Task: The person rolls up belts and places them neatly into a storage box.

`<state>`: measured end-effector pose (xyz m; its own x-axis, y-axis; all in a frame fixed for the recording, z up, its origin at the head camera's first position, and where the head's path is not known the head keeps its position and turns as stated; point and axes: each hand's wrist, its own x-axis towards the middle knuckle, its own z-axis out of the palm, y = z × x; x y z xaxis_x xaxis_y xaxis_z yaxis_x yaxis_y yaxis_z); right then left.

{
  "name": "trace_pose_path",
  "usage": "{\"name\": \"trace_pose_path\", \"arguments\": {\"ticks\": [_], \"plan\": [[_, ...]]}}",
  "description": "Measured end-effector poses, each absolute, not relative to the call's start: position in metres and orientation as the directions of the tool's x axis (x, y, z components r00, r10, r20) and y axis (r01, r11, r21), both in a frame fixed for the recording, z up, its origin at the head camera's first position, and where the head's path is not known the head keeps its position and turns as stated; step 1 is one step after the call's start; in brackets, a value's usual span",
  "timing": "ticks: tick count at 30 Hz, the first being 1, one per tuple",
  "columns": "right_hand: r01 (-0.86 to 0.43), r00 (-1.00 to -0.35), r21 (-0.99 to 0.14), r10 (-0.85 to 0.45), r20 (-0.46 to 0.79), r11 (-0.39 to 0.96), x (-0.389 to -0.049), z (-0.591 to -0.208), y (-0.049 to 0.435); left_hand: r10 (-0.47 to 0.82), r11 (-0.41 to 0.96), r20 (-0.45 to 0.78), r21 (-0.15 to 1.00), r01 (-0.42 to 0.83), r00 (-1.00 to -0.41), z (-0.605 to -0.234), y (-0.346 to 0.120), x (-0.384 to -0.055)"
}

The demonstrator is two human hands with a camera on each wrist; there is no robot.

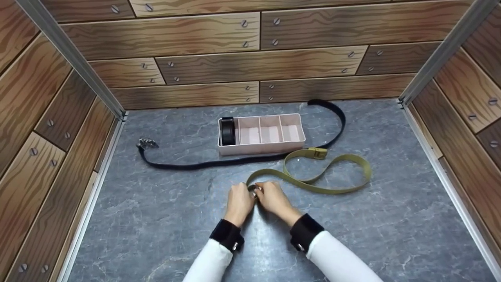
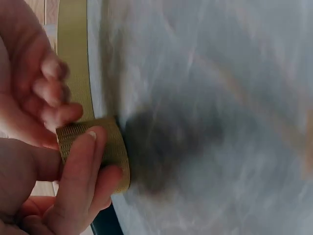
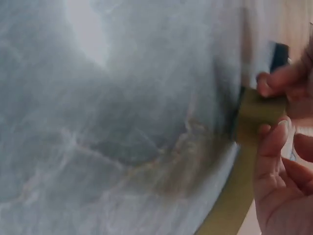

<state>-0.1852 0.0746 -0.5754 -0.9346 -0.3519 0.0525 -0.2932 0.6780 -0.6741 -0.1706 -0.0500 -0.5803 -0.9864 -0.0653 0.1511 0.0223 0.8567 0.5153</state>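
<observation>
- Currently, the yellow-green belt [image 1: 338,191] lies on the person's side of the box [image 1: 261,149], with its loops spreading out past the box's right end.
- The left hand [image 1: 239,200], on the near side of the box, pinches the curled end of this belt; the left wrist view shows its fingers lying across the webbing.
- The right hand [image 1: 274,198], also on the near side of the box and just beside the other hand, has its thumb and fingers bent and pinching the same curl, on the side where the belt runs off to the right.
- The yellow-green buckle [image 1: 318,153] sits just off the box's near right corner.
- The box itself is pale pink and split into four compartments; a rolled black belt [image 1: 227,131] stands in its leftmost one.
- A long black belt [image 1: 195,165] runs along the near side of the box, passes under the yellow-green webbing near the box's right corner, then bends around to the right of the box and back beyond it.
- Its silver buckle [image 1: 147,143] rests well to the left of the box.
- Under the box is a grey marbled table [image 1: 156,219]; behind it and to both sides rise wood-patterned walls [image 1: 203,64].
- White sleeves [image 1: 211,260] with black wristbands [image 1: 307,231] reach in from the near side of the box.
</observation>
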Motion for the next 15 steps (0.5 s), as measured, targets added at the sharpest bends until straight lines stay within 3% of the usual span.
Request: {"name": "trace_pose_path", "arguments": {"ticks": [4, 11, 15], "plan": [[-0.411, -0.9, -0.55, -0.418, 0.121, 0.727, -0.188, -0.579, 0.076, 0.048, 0.861, 0.123, 0.498, 0.104, -0.991, -0.577, -0.051, -0.169], [-0.614, -0.785, -0.422, -0.573, 0.237, 0.667, -0.193, -0.583, 0.081, 0.216, 0.886, 0.173, 0.38, 0.268, -0.961, -0.58, -0.058, -0.178], [-0.513, -0.854, -0.478, -0.477, 0.205, 0.713, -0.189, -0.582, 0.081, 0.209, 0.891, 0.219, 0.359, 0.278, -0.953, -0.584, -0.055, -0.18]]}}
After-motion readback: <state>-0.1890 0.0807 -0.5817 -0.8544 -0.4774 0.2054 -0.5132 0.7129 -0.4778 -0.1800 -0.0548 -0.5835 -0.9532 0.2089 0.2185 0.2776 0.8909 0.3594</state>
